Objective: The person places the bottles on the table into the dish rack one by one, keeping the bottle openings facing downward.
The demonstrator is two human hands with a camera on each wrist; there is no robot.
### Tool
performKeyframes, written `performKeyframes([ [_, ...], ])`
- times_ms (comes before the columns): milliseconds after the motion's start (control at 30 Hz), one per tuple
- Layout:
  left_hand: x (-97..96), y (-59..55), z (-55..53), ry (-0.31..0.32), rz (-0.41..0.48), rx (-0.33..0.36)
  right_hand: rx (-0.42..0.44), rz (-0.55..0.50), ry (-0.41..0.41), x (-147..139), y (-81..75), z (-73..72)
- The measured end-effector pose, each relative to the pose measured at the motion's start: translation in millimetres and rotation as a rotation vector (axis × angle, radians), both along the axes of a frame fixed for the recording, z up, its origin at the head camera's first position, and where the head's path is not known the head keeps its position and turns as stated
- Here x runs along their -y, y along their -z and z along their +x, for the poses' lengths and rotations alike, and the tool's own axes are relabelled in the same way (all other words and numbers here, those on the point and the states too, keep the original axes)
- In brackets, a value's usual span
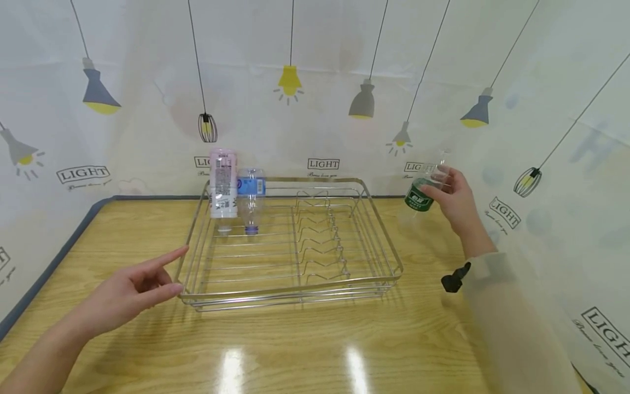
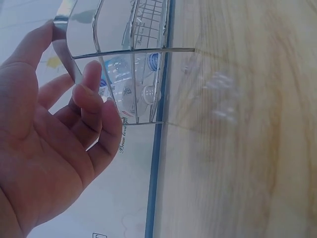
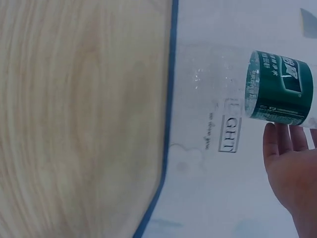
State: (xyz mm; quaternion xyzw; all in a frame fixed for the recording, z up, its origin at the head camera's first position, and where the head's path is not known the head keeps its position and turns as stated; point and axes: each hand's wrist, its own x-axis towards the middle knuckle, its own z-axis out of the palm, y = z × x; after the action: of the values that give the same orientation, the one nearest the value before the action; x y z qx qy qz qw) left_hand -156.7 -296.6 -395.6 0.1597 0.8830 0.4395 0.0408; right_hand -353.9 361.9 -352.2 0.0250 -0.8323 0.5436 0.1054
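Observation:
A silver wire dish rack (image 1: 295, 295) stands on the wooden table. My left hand (image 1: 118, 295) is at its front left corner, where the forefinger and thumb touch the rim. The other fingers of that hand (image 2: 54, 134) bend loosely beside the wires. In the rack's back left part, a pink and white bottle (image 1: 223, 183) stands cap down. Beside it, also upside down, is a clear bottle with a blue label and blue cap (image 1: 251, 189). To the right of the rack, my right hand (image 1: 460, 205) grips a tilted clear plastic bottle with a green label (image 3: 282, 89), held above the table.
The rack's right half has a row of bent wire dividers (image 1: 320, 249). Behind the table (image 1: 275, 350) hangs a pale sheet (image 1: 325, 131) printed with lamps. A dark blue edge (image 3: 171, 99) runs along the table's back. A black object (image 1: 455, 278) is at the right wrist.

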Motion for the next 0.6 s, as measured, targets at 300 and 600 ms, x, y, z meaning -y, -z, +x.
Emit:
performKeyframes([
  [300,-2.4,-11.0,1.7,0.003,0.017,-0.082,-0.177,-0.221,-0.084,28,-37.5,23.3],
  [600,-15.5,-34.1,2.6,-0.003,0.040,-0.155,-0.333,-0.346,-0.339,74,-72.6,54.5],
])
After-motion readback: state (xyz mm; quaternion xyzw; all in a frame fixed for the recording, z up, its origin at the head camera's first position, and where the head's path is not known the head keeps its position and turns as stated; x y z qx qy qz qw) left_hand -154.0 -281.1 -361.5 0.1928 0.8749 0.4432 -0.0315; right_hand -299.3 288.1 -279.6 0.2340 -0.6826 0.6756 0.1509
